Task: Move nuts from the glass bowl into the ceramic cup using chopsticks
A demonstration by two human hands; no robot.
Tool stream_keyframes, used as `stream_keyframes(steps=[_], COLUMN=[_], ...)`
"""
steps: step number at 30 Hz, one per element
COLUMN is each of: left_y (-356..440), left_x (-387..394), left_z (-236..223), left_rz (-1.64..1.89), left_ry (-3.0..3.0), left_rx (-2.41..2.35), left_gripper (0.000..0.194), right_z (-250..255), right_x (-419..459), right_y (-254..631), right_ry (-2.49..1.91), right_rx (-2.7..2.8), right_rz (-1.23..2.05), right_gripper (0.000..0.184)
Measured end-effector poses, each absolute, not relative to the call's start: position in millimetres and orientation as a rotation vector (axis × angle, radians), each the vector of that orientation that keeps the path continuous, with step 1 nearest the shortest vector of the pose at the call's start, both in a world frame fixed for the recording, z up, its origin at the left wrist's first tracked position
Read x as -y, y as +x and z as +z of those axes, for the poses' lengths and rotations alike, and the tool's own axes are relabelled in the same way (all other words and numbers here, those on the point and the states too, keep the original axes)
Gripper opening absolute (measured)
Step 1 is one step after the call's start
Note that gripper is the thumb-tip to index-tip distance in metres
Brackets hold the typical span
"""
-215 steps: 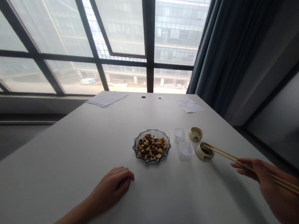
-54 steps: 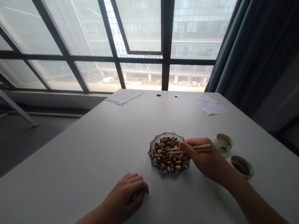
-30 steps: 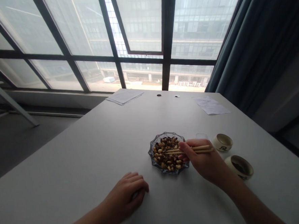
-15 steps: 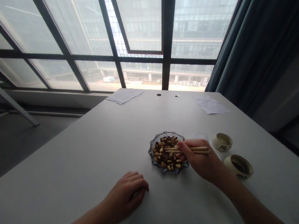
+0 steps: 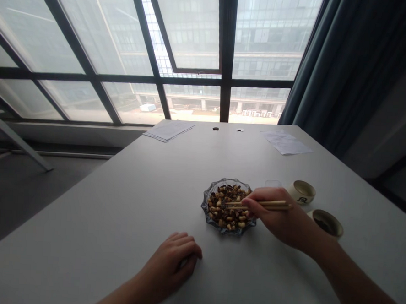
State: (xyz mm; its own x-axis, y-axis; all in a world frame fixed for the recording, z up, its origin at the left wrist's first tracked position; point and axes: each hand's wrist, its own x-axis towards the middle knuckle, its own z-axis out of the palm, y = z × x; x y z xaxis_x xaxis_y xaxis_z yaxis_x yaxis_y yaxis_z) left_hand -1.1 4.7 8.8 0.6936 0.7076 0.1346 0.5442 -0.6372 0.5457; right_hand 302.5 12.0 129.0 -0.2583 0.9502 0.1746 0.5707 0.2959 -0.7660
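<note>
A scalloped glass dish [image 5: 206, 213] full of mixed light and dark nuts and seeds sits mid-table. My right hand [image 5: 281, 216] is closed on a pair of wooden chopsticks [image 5: 270, 204] whose tips reach left into the pile. My left hand [image 5: 168, 269] rests on the white table [image 5: 117, 211] in front of the dish, fingers curled under in a loose fist with nothing seen in them. Right of the dish stand two small cream cups: the far one [image 5: 302, 192] looks empty, the near one [image 5: 327, 223] holds something dark.
A clear plastic tub [image 5: 273, 183] peeks out behind my right hand. Sheets of paper lie at the far left [image 5: 168, 130] and far right [image 5: 286, 143] of the table. Large windows and a dark curtain [image 5: 332, 68] stand beyond the far edge.
Over the last second the chopstick tips shifted slightly within the dish and my right hand edged a little nearer to me. Earlier the chopsticks were over the near cup. My left hand stayed put.
</note>
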Motion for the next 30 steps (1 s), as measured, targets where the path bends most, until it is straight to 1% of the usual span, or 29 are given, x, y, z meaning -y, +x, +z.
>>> stream_keyframes(steps=[12, 18, 24, 27, 30], left_y=[-1, -1, -2, -2, -1], left_x=[-4, -4, -2, 0, 2], left_z=[8, 9, 8, 10, 13], left_rz=[0.480, 0.490, 0.495, 0.511, 0.523], left_ry=[2.439, 2.447, 2.458, 2.466, 2.475], left_rx=[-0.950, -0.947, -0.957, -0.950, -0.949], left_gripper=[0.022, 0.022, 0.022, 0.022, 0.023], right_z=[121, 116, 127, 138, 150], right_x=[-19, -21, -11, 7, 39], right_y=[308, 307, 315, 333, 368], right_ry=[-1.272, -1.322, -1.381, -1.436, -1.506], right_rx=[1.947, 1.800, 1.688, 1.491, 1.280], right_rz=[0.858, 0.931, 0.875, 0.844, 0.700], right_gripper=[0.044, 0.042, 0.040, 0.044, 0.048])
